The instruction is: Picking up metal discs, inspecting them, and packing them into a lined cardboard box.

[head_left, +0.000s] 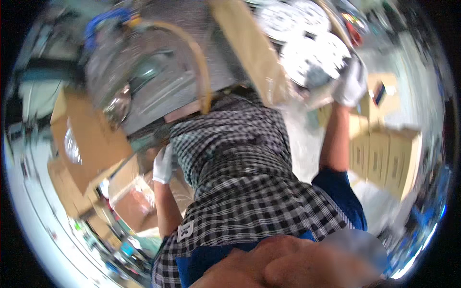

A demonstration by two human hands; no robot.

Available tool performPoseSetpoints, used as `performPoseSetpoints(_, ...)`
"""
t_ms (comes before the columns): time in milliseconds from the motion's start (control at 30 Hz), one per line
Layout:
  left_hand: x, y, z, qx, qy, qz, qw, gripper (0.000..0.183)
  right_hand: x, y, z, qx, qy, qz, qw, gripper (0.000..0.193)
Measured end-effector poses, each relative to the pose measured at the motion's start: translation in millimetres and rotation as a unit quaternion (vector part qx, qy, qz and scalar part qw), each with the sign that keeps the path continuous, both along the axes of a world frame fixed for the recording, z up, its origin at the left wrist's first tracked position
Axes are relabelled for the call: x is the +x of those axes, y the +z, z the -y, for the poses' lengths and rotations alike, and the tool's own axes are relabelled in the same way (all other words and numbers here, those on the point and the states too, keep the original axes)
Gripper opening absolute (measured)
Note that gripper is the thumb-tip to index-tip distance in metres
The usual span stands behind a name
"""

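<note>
White gloves cover both hands. My right hand (353, 82) is at the right side of an open cardboard box (254, 48), beside the white round discs (307, 55) lying in it. Dark marks or holes pattern the discs. A small grey patch (318, 77) shows on the nearest disc; what it is I cannot make out. Blur hides whether the right fingers grip the box's edge or a disc. My left hand (164, 164) hangs low by the checked apron (240, 153), next to an open carton (137, 204). Its fingers are partly hidden and blurred.
A grey work surface (163, 103) with a curved tan rim (199, 60) and clear plastic stands ahead to the left. A large brown carton (89, 137) is at the left. Several yellowish cartons (384, 158) line the right side. Something blue (108, 24) is at the far left.
</note>
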State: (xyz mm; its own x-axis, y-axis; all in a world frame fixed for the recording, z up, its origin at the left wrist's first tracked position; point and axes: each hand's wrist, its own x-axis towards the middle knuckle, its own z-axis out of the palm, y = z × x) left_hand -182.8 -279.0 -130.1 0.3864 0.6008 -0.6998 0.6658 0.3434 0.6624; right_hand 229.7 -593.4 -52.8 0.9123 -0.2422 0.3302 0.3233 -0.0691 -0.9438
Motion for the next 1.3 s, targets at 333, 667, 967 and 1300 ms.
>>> performPoseSetpoints(333, -1, 17, 6, 0.184, 0.014, 0.040, 0.982, 0.041, -38, 67, -70, -0.216, 0.231, 0.041, 0.948, 0.025)
performPoseSetpoints(667, -108, -1, -4, 0.593, 0.141, -0.261, 0.749, 0.056, -175, 87, -215, -0.444, 0.633, 0.172, 0.611, 0.030)
performPoseSetpoints(967, -132, -49, 41, 0.428, 0.177, -0.296, 0.836, 0.063, -289, -27, -404, -0.606, 0.628, 0.195, 0.448, 0.066)
performPoseSetpoints(1300, -124, -26, 43, 0.379, 0.238, -0.247, 0.859, 0.051, -335, -69, -526, -0.715, 0.501, 0.278, 0.401, 0.068)
